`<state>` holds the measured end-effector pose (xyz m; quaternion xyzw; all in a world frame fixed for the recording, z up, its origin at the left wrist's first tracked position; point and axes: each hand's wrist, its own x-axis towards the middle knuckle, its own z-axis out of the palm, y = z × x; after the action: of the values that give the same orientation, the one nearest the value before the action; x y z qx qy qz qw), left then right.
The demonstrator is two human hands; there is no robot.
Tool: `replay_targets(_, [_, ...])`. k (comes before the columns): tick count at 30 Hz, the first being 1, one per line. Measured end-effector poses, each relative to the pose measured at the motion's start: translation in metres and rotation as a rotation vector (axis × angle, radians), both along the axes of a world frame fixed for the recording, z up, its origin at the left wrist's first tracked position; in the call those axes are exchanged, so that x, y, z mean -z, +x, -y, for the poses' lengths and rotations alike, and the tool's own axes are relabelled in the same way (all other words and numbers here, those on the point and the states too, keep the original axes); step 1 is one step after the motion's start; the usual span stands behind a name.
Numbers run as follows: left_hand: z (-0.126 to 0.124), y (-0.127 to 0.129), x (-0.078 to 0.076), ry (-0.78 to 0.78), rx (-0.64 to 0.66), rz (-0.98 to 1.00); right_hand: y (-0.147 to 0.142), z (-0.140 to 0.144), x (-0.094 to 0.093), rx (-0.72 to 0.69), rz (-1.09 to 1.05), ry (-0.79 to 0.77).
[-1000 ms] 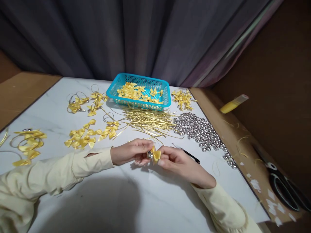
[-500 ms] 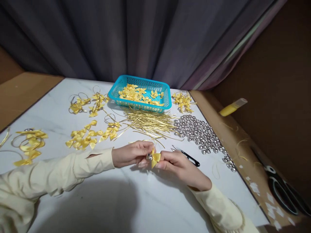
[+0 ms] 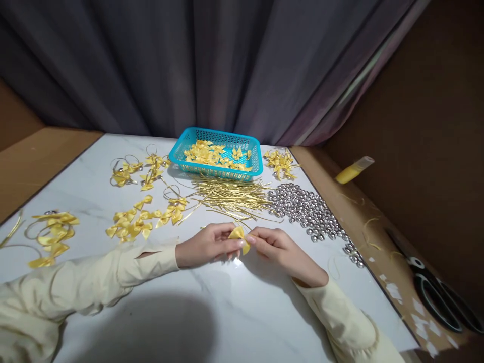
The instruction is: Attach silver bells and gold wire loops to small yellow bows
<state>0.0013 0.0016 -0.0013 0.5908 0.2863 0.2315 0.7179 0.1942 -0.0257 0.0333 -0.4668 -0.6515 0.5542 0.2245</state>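
Both hands meet over the white marbled table, pinching one yellow ribbon bow (image 3: pixel 238 234) between them. My left hand (image 3: pixel 209 244) grips its left side, thumb in front and fingers curled behind. On the right edge, my right hand (image 3: pixel 274 249) holds the bow between thumb and forefinger. The silver bell-like piece seen with the bow earlier is hidden now. Just beyond the hands lies a bundle of gold wire ties (image 3: pixel 230 196). To its right spreads a heap of small shiny silver pieces (image 3: pixel 302 206).
A blue basket (image 3: pixel 177 155) with yellow bows stands at the back. Loose bows (image 3: pixel 132 222) and looped bows (image 3: pixel 55 234) lie to the left, another bow cluster (image 3: pixel 280 164) at back right. Black scissors (image 3: pixel 431 297) and a yellow tube (image 3: pixel 353 170) are along the right side.
The bow has turned in my fingers, so the silver piece on it no longer shows. My left thumb has come round to the front. The small black-handled snips are now out of sight.
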Motion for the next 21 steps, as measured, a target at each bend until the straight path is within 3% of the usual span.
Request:
replay_targets(10, [-0.002,0.003,0.003,0.013,0.013,0.013,-0.003,0.002,-0.002,0.083,-0.06,-0.019])
replay_targets(13, [-0.003,0.005,0.006,0.042,-0.153,-0.015,-0.006,0.002,0.001,0.176,-0.061,0.067])
replay_targets(15, [-0.001,0.005,0.006,0.2,-0.375,-0.078,-0.008,0.002,0.004,0.275,-0.031,0.134])
replay_targets(17, [0.003,0.003,0.005,0.467,-0.518,-0.151,-0.011,0.002,0.007,0.351,0.0,0.173])
replay_targets(19, [0.008,0.001,0.003,0.687,-0.46,-0.184,-0.015,0.003,0.011,0.374,0.001,0.178])
replay_targets(21, [0.011,-0.001,0.002,0.782,-0.323,-0.194,-0.018,0.005,0.013,0.344,-0.013,0.17])
